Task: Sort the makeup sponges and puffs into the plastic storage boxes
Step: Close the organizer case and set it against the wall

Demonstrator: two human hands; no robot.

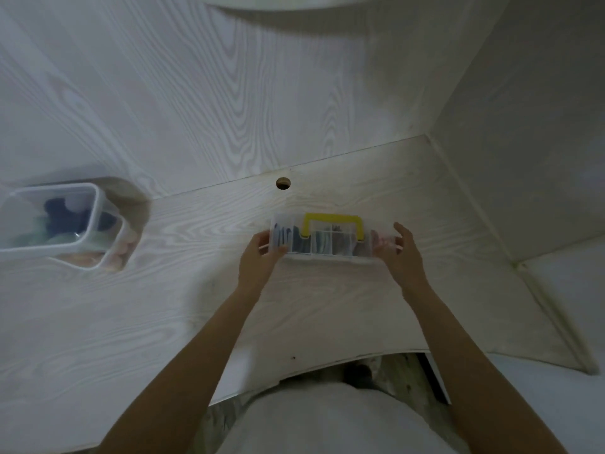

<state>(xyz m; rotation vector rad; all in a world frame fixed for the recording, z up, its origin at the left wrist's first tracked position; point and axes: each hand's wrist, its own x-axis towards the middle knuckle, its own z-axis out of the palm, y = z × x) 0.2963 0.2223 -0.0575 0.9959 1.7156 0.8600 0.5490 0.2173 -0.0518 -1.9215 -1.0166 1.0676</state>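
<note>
A pale wood-grain bench fills the view from a head camera looking down, with a matching wood-grain back panel rising behind it and a plain side wall on the right. At the far left, two clear plastic storage boxes stand together on the bench, touching or nearly so. The taller box has a white rim and holds dark blue, pale and green makeup sponges, blurred through its wall. Just to its right and lower sits a shallower box holding peach-coloured puffs. Further right, near the seam where bench meets back panel, is a small round cable hole. Right of centre, a clear compartment case with a yellow handle stands on the bench; blue, green and dark pieces show through its dividers, too blurred to name. The person's left hand grips the case's left end, fingers curled round its edge. The right hand is at the case's right end with its fingers spread and fairly straight, thumb raised; the fingertips seem to touch the case, though blur makes the contact uncertain. Both bare forearms reach in from the bottom of the view, above a light-coloured garment at the lower edge.
</note>
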